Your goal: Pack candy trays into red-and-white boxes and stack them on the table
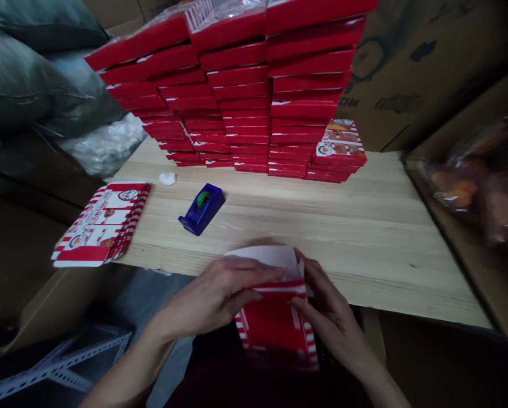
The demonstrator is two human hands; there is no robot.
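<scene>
A red cardboard box (275, 326) with striped red-and-white edges is between my hands at the table's front edge, its white flap pointing away from me. My left hand (232, 289) grips its upper left side, fingers laid over the flap and thumb on the red face. At the right edge my right hand (326, 306) holds the box, thumb in front and the other fingers partly hidden behind it. The box's lower end is blurred. Beyond it on the table lies a blue tape dispenser (207, 212) with a green core.
Tall stacks of red boxes (245, 107) line the back of the wooden table (364, 226). Flat printed box blanks (103, 224) lie at the left edge, near a small white scrap (168, 178). Bagged orange items (462, 190) sit in a carton at right; large sacks (20, 85) stand left.
</scene>
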